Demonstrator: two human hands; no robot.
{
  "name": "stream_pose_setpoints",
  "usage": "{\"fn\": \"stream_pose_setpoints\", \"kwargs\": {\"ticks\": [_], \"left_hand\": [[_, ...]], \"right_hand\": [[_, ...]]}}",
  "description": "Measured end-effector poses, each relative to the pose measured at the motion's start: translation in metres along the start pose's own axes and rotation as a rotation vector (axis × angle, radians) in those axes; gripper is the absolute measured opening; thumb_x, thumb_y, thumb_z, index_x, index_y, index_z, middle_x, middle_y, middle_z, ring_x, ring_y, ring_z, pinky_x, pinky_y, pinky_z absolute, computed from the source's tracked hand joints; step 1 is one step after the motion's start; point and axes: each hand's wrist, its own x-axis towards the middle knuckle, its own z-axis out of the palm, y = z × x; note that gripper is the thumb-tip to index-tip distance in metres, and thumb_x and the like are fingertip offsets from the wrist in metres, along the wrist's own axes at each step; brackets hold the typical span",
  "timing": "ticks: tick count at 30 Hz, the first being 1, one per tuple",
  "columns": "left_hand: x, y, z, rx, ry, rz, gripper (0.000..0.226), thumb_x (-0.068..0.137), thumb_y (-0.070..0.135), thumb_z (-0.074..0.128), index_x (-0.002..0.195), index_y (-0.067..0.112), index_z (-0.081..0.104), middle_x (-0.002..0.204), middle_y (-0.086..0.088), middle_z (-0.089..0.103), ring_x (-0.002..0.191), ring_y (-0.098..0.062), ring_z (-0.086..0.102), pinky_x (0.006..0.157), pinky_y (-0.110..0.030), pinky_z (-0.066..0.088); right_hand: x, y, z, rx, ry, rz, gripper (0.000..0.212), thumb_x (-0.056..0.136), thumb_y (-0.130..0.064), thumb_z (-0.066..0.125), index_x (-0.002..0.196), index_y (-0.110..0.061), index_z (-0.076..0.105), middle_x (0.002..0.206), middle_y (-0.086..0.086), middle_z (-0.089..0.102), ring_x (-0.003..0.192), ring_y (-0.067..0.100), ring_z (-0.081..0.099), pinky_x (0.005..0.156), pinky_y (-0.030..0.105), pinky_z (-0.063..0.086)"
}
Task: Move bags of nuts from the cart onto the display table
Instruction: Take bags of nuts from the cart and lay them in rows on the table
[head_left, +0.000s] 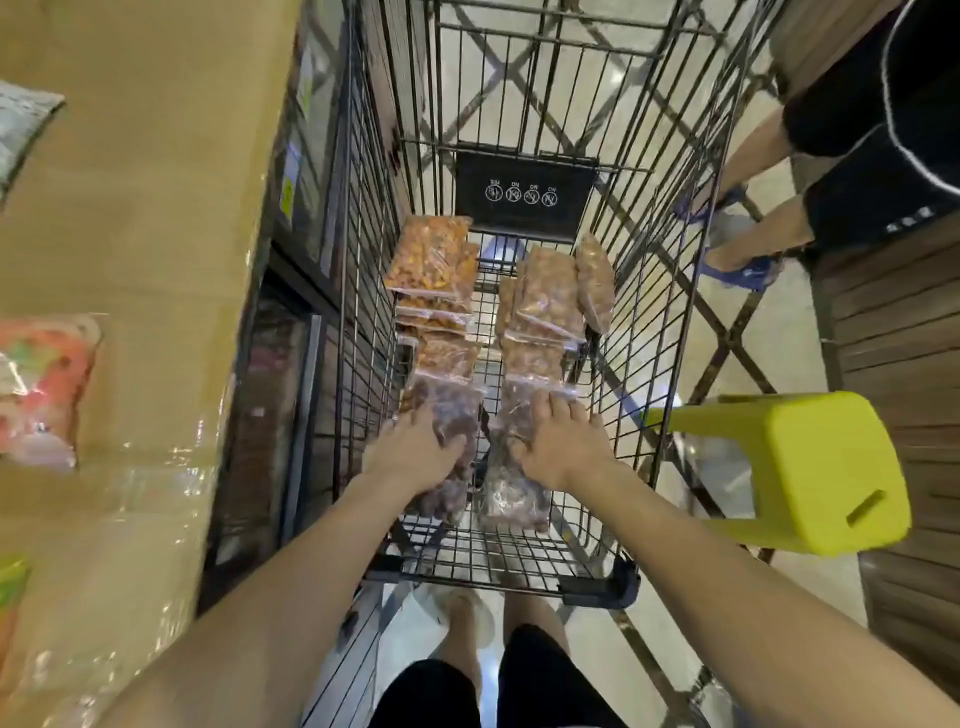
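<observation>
- Left hand (415, 454) curls round the left dark bag (454, 408).
- Right hand (553, 444) curls round the right dark bag (514, 493).
- Both bags lie flat, long axes running lengthwise along the cart (649, 312).

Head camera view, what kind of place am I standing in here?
Most likely a shop floor, perhaps a grocery. A wire shopping cart holds clear bags of nuts, packaged snacks lie on a plastic-covered display table on the left, and the floor is glossy and patterned.
</observation>
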Motion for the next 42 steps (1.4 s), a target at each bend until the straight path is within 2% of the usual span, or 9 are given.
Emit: {"fn": "stream_pose_setpoints", "kwargs": {"ticks": [7, 10, 13, 19, 26, 31, 36, 40, 42], "left_hand": [[0.041, -0.013, 0.043, -0.573, 0.068, -0.248, 0.077, 0.101, 0.051, 0.063, 0.16, 0.013, 0.03, 0.152, -0.013, 0.053, 0.136, -0.038, 0.055, 0.113, -0.056, 0.045], [0.057, -0.018, 0.058, -0.64, 0.098, -0.31, 0.085, 0.099, 0.047, 0.068, 0.162, 0.01, 0.026, 0.158, -0.015, 0.046, 0.143, -0.037, 0.047, 0.119, -0.055, 0.039], [0.07, -0.02, 0.072, -0.623, 0.145, -0.358, 0.089, 0.096, 0.049, 0.071, 0.163, 0.01, 0.027, 0.157, -0.015, 0.05, 0.142, -0.037, 0.05, 0.113, -0.046, 0.042], [0.091, -0.029, 0.096, -0.746, 0.157, -0.376, 0.075, 0.086, 0.049, 0.082, 0.143, 0.011, 0.051, 0.135, -0.012, 0.065, 0.125, -0.035, 0.062, 0.106, -0.046, 0.049], [0.108, -0.035, 0.095, -0.794, 0.132, -0.382, 0.075, 0.072, 0.053, 0.093, 0.127, 0.017, 0.057, 0.118, -0.001, 0.067, 0.105, -0.025, 0.063, 0.088, -0.034, 0.046], [0.111, -0.033, 0.097, -0.835, 0.1, -0.401, 0.065, 0.074, 0.045, 0.094, 0.117, 0.016, 0.056, 0.115, -0.002, 0.066, 0.104, -0.025, 0.063, 0.092, -0.037, 0.049], [0.115, -0.029, 0.102, -0.906, 0.05, -0.428, 0.06, 0.076, 0.04, 0.093, 0.122, 0.016, 0.063, 0.117, -0.003, 0.072, 0.105, -0.025, 0.069, 0.088, -0.034, 0.05], [0.114, -0.029, 0.104, -0.957, 0.04, -0.405, 0.05, 0.082, 0.033, 0.09, 0.115, 0.019, 0.055, 0.101, 0.006, 0.064, 0.084, -0.008, 0.06, 0.066, -0.021, 0.041], [0.114, -0.031, 0.107, -0.954, 0.055, -0.386, 0.049, 0.081, 0.034, 0.09, 0.115, 0.017, 0.059, 0.103, 0.005, 0.068, 0.088, -0.01, 0.063, 0.066, -0.023, 0.042]], "right_hand": [[0.047, 0.02, 0.052, 0.467, 0.014, 0.239, 0.096, 0.101, -0.072, 0.041, 0.168, -0.013, 0.007, 0.175, 0.012, 0.018, 0.158, 0.039, 0.026, 0.126, 0.054, 0.03], [0.062, 0.027, 0.074, 0.643, 0.049, 0.352, 0.1, 0.099, -0.071, 0.049, 0.169, -0.017, 0.002, 0.174, 0.012, 0.022, 0.159, 0.034, 0.023, 0.13, 0.05, 0.024], [0.074, 0.032, 0.097, 0.785, 0.086, 0.453, 0.1, 0.095, -0.072, 0.057, 0.165, -0.013, 0.016, 0.169, 0.014, 0.031, 0.156, 0.035, 0.031, 0.127, 0.052, 0.031], [0.097, 0.041, 0.144, 1.042, 0.178, 0.533, 0.126, 0.047, -0.105, 0.06, 0.139, -0.02, 0.05, 0.132, 0.007, 0.065, 0.123, 0.032, 0.065, 0.105, 0.053, 0.055], [0.104, 0.033, 0.13, 1.293, 0.21, 0.553, 0.067, 0.077, -0.05, 0.09, 0.125, -0.018, 0.056, 0.118, 0.001, 0.069, 0.106, 0.021, 0.068, 0.1, 0.036, 0.053], [0.106, 0.038, 0.132, 1.349, 0.252, 0.539, 0.051, 0.082, -0.029, 0.093, 0.115, -0.02, 0.055, 0.106, -0.001, 0.074, 0.095, 0.015, 0.073, 0.094, 0.034, 0.058], [0.105, 0.033, 0.123, 1.403, 0.173, 0.525, 0.06, 0.085, -0.031, 0.09, 0.126, -0.022, 0.046, 0.106, -0.003, 0.069, 0.09, 0.013, 0.067, 0.055, 0.014, 0.048], [0.11, 0.032, 0.124, 1.488, 0.12, 0.5, 0.059, 0.084, -0.035, 0.09, 0.126, -0.019, 0.053, 0.102, -0.008, 0.069, 0.1, 0.018, 0.066, 0.084, 0.023, 0.05], [0.111, 0.031, 0.126, 1.481, 0.115, 0.483, 0.064, 0.082, -0.038, 0.092, 0.133, -0.019, 0.057, 0.112, -0.004, 0.072, 0.101, 0.017, 0.068, 0.084, 0.021, 0.054]]}}
